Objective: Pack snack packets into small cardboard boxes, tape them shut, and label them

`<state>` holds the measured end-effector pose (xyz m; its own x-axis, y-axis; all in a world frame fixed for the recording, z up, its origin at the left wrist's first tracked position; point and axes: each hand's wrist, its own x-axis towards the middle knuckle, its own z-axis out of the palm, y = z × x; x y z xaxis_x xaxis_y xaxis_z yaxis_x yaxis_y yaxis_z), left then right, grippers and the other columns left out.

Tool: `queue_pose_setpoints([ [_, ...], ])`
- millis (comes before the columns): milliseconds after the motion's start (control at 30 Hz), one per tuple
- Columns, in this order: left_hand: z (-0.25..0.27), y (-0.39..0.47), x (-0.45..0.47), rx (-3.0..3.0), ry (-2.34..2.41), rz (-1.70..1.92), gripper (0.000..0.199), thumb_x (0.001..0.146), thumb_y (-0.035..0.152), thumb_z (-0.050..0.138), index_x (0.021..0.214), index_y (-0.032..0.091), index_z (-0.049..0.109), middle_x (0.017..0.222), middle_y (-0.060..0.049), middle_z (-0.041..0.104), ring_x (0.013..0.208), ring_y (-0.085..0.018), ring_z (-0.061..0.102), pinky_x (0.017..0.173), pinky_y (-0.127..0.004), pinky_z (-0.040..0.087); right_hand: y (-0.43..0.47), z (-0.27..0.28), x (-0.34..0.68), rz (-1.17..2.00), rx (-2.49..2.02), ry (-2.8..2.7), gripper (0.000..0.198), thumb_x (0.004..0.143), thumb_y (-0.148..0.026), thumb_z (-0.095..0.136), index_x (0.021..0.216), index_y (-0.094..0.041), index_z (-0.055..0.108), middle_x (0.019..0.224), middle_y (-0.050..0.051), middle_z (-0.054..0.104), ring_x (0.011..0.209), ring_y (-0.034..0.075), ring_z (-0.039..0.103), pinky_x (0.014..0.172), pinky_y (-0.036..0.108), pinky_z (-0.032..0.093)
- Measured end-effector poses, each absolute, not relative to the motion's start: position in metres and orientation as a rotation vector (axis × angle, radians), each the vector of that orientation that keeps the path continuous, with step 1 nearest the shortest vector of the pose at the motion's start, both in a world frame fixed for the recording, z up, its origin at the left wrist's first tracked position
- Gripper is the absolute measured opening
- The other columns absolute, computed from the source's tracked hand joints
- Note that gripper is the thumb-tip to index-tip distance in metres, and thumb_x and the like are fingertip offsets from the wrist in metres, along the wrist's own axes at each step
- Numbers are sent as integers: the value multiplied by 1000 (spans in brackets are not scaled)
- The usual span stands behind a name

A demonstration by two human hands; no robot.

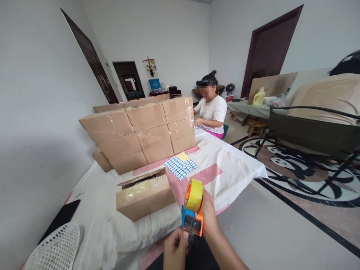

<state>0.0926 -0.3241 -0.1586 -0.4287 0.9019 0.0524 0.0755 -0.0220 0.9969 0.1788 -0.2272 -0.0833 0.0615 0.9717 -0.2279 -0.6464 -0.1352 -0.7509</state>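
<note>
The tape dispenser (192, 224), blue and orange, is held up in the air in front of the table's near edge, with a yellow roll of tape (194, 195) on it. The right hand (208, 208) is wrapped around its side and bears the weight. The left hand (176, 243) has thumb and finger pressed together just below the dispenser's lower end. It seems to pinch the free end of the tape, but the strip is too faint here for me to be sure.

So I judge that the step in hand is the freeing of the tape end. The next move calls for a steady right hand and a light pull by the left, careful of the cutting edge.

To the left of the dispenser lies a small carton (146, 198), its top flap partly raised and clear tape shining on it. Beyond are a blue-lined label sheet (177, 170) and a stack of boxes (154, 144), all on the cloth-covered table (236, 161). A co-worker (212, 112) sits past the stack.
</note>
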Motion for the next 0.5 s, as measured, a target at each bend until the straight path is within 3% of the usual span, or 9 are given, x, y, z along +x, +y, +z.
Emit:
queue_pose_setpoints([
  [167,-159,-320,92,973,1488,1517,68,75,83,59,52,22,42,45,4,38,48,-11,34,52,-26,29,-229,-80,181,1465,-891,-549,29,83,-45,60,69,-23,49,58,-7,50,51,13,46,49,25,39],
  [367,-166,-310,91,939,1414,1446,74,66,94,54,51,23,38,42,6,32,42,-9,28,46,-25,23,-229,-88,185,1409,-968,-576,26,84,-45,61,73,-21,56,67,-4,60,58,14,53,52,25,43],
  [500,-165,-303,88,941,1386,1413,78,56,100,54,51,22,42,41,4,36,41,-9,30,44,-25,25,-229,-85,183,1525,-911,-539,27,82,-43,63,69,-23,51,57,-5,52,50,14,48,47,26,39],
])
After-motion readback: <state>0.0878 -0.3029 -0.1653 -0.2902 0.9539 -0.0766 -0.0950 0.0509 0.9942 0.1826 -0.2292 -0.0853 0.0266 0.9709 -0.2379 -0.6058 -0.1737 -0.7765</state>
